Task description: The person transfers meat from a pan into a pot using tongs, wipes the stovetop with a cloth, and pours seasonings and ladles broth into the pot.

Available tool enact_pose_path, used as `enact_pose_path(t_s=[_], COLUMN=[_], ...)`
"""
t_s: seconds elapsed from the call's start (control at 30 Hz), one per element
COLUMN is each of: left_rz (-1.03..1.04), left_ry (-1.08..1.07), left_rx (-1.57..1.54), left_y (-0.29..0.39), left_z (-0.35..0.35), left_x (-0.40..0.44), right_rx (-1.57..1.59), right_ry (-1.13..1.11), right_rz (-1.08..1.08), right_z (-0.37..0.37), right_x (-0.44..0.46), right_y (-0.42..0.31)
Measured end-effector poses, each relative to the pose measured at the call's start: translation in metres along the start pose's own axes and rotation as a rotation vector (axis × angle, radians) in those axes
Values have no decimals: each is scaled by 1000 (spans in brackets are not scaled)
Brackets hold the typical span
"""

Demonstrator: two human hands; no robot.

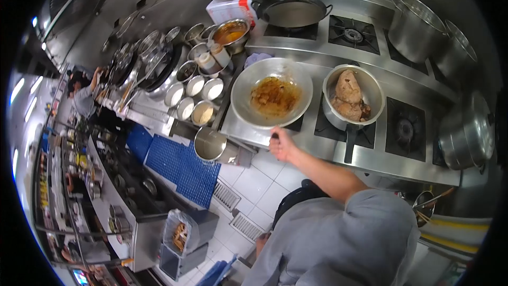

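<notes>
My right hand (pixel 284 146) is closed around the short dark handle of a wide metal pan (pixel 243 100) at the front of the stove. Brown, oily food or sauce (pixel 275 98) coats the pan's bottom. Lower down, beside my grey shirt, a small part of my left hand (pixel 262 241) shows; its fingers are mostly hidden. To the right of the pan, a deep pot (pixel 329 107) with a black handle sits on a burner. Large browned pieces of what looks like meat (pixel 349 87) lie in it.
Tall stockpots (pixel 418 29) and a lidded pot (pixel 465 135) line the right side. A black two-handled pan (pixel 293 10) stands at the back. Left of my pan are small containers of white contents (pixel 196 86) and squeeze bottles (pixel 208 63). Another person (pixel 83 100) works far left.
</notes>
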State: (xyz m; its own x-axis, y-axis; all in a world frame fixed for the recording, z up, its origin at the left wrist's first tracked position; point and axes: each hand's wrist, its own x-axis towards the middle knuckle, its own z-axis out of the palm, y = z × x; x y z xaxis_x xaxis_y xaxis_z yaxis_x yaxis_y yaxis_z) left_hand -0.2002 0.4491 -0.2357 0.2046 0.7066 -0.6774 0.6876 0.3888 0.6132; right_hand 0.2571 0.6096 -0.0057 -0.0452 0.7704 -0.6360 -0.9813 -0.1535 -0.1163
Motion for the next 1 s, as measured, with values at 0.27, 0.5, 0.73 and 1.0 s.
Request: enact_pose_path(t_s=[0.27, 0.5, 0.73, 1.0], left_rz=[188, 1079, 264, -114], left_ry=[-368, -489, -184, -59], left_rx=[476, 958, 20, 165], left_y=[41, 93, 198, 61], left_z=[-40, -103, -109, -139], left_x=[88, 215, 231, 188], right_rx=[-82, -897, -1527, -1909], right_ry=[-99, 7, 572, 369], right_rz=[7, -195, -862, -516], right_z=[-1, -30, 49, 183], right_x=[-53, -160, -169, 5], right_y=[13, -17, -122, -293])
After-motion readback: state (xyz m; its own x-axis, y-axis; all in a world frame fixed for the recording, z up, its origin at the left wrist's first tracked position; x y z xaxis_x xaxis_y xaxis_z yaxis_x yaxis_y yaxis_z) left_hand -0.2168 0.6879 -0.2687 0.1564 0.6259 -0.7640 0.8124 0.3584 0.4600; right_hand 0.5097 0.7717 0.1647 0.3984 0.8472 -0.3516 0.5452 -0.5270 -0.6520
